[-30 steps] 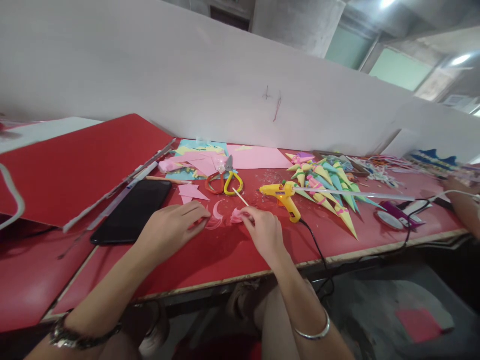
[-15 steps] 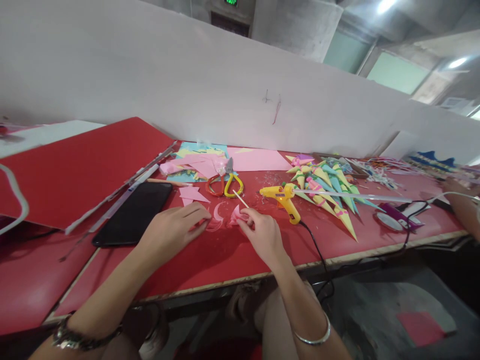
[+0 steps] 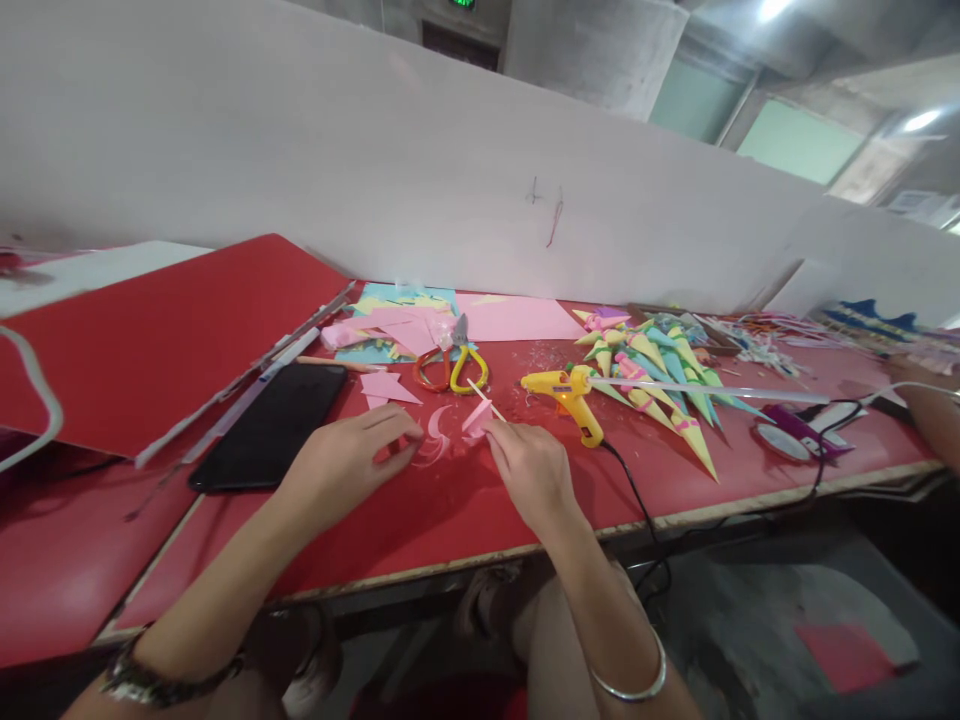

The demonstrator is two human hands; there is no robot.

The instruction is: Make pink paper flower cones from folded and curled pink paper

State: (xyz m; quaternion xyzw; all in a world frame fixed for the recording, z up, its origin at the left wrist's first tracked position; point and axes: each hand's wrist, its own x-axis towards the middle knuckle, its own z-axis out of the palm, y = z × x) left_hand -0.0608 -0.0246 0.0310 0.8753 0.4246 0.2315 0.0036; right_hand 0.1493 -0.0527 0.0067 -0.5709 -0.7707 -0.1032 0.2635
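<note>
My right hand (image 3: 525,455) pinches a thin pale stick (image 3: 480,393) together with a small pink paper piece (image 3: 476,418), just above the red table (image 3: 420,530). Close by on the left, my left hand (image 3: 360,450) hovers with thumb and fingers apart and nothing between them. Curled pink strips (image 3: 436,430) lie between the two hands. Scissors (image 3: 452,365) with one red and one yellow handle rest behind them. A yellow glue gun (image 3: 570,395) lies to the right of my right hand, with a long clear stick at its rear.
A black phone (image 3: 274,425) lies left of my left hand, beside a large red board (image 3: 180,335). Pink paper (image 3: 517,318) and scraps lie at the back. Several coloured paper cones (image 3: 667,375) are piled on the right. Another person's arm (image 3: 930,410) reaches in at the far right.
The pink piece at my right fingertips has turned, and the stick has tilted slightly. My right-hand fingers have shifted a little. My left hand has hardly moved.
</note>
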